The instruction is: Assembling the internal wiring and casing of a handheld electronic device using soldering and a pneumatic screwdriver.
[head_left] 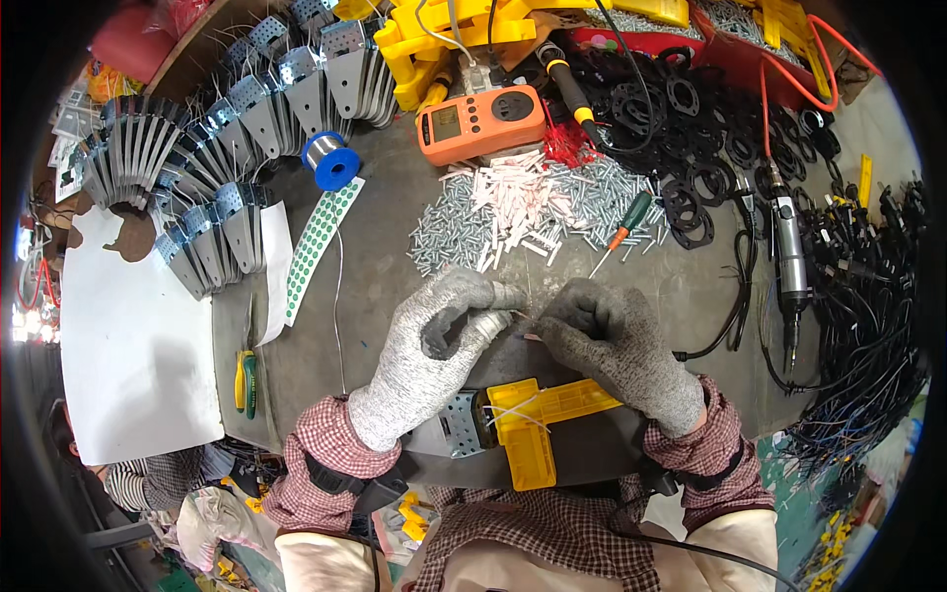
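in the head view, the left hand (434,340), in a pale grey glove, has its grip closed, thumb and finger together on a thin wire (521,314) over the middle of the worktop (390,197), toward its near edge. the right hand (614,340), in a darker glove, has its fingers bunched at the other side of that wire; whether its grip is closed on it i cannot tell. a small pinkish piece (533,337) shows at its fingertips.

for labels, the orange meter (483,126) near the worktop's far edge has a grey display (446,122) and buttons, their marks too small to make out. a strip of green round stickers (318,252) lies toward the left edge, any print likewise unreadable.

for containers, a red bin (681,46) at the far edge holds screws, and a blue spool (338,170) carries silvery wire. loose screws (439,237) and pale pink sleeves (518,192) are heaped between the meter and the hands, a screwdriver (629,222) on the heap's right side.

at the near edge lies a yellow fixture (528,444), a perforated metal bracket (462,424) at its left.
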Motion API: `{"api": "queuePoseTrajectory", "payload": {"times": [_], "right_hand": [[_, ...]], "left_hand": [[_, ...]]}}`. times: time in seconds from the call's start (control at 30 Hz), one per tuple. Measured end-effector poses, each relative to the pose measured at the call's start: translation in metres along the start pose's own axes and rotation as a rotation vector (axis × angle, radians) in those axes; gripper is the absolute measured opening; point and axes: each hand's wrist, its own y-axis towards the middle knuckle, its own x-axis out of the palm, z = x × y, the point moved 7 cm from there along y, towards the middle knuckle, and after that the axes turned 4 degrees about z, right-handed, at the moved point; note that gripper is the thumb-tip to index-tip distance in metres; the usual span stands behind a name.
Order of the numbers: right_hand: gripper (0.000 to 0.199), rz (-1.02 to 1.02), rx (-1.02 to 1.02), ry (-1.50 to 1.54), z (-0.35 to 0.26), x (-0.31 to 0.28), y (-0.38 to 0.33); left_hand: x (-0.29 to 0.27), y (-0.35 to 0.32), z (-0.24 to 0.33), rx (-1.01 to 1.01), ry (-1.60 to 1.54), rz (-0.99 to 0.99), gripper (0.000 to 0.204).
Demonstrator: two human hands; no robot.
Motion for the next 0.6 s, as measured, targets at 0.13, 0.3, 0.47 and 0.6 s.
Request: {"api": "queuePoseTrajectory", "payload": {"times": [0.13,0.3,0.47,0.6], "right_hand": [[0.017,0.061,-0.108,0.083,-0.002,-0.002,0.002],[0.018,0.055,-0.177,0.036,-0.004,0.000,0.006],[0.019,0.019,-0.106,-0.003,-0.008,-0.002,0.003],[0.018,0.016,-0.203,-0.011,-0.008,-0.001,0.003]], "left_hand": [[0.006,-0.001,0.001,0.138,-0.046,-0.013,0.017],[0.007,-0.003,-0.010,-0.222,-0.251,0.070,0.018],[0.008,-0.006,0.014,0.161,0.052,0.073,0.019],[0.009,-0.001,0.000,0.076,0.033,0.073,0.020]]}}
